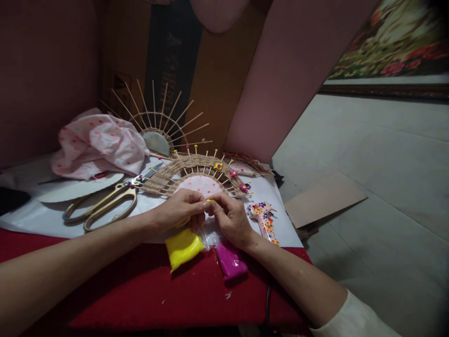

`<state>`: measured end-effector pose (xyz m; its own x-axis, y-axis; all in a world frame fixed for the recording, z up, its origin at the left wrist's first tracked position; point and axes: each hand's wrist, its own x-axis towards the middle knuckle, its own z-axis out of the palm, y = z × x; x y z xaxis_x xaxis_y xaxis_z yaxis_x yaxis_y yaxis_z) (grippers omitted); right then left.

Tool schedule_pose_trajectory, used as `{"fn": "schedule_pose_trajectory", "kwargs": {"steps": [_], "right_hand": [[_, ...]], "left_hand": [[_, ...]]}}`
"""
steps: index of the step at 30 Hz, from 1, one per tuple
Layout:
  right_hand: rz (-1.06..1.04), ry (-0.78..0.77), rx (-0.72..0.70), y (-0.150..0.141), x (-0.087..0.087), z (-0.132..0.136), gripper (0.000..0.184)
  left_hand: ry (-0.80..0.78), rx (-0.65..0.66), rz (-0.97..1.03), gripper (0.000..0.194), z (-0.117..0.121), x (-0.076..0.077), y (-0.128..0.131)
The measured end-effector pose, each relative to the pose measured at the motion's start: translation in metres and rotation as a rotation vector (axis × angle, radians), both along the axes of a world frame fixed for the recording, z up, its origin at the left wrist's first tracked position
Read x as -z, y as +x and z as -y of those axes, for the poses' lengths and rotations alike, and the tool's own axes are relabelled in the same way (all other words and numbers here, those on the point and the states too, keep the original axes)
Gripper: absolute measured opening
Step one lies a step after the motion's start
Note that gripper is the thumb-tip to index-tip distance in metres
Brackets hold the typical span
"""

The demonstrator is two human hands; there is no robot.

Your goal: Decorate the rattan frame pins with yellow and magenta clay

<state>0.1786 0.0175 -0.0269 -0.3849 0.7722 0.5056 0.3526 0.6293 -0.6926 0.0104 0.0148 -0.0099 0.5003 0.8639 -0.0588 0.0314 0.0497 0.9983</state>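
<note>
My left hand (187, 209) and my right hand (232, 221) meet fingertip to fingertip, both pinched on a small yellow lump of clay (209, 201). Under my left hand lies a bag of yellow clay (184, 248). A bag of magenta clay (231, 262) is below my right hand. Just behind the hands stands a woven half-round fan (164, 173) of twine on thin sticks, its centre a pink dotted half-disc (199, 183). Small yellow and pink balls tip its sticks, and several clay flowers (234, 173) sit along its right side.
Large gold-handled scissors (112, 201) lie at left, before a crumpled dotted cloth (105, 140). Behind stands an unfilled stick frame (157, 117). A floral-patterned, gun-shaped object (264, 220) is at right on white paper (286, 229), over a red tabletop (122, 290). Cardboard (322, 201) lies beyond.
</note>
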Motion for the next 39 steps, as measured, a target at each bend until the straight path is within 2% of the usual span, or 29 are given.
{"fn": "schedule_pose_trajectory", "kwargs": {"steps": [9, 25, 31, 39], "right_hand": [[0.025, 0.005, 0.007, 0.0005, 0.0013, -0.0002, 0.014], [0.012, 0.012, 0.020, 0.0005, 0.0006, 0.0003, 0.014], [-0.015, 0.025, -0.006, -0.0005, -0.0015, 0.0018, 0.015], [-0.025, 0.014, -0.006, -0.0008, -0.0012, 0.0015, 0.015]], "left_hand": [[0.018, -0.013, 0.025, 0.032, 0.0011, 0.0041, 0.0012], [-0.013, -0.040, 0.024, 0.030, 0.0025, 0.0016, 0.0012], [0.004, 0.001, 0.014, 0.033, -0.0003, -0.0002, -0.0001], [-0.003, -0.030, 0.006, 0.030, -0.0017, -0.0010, -0.0017]]}}
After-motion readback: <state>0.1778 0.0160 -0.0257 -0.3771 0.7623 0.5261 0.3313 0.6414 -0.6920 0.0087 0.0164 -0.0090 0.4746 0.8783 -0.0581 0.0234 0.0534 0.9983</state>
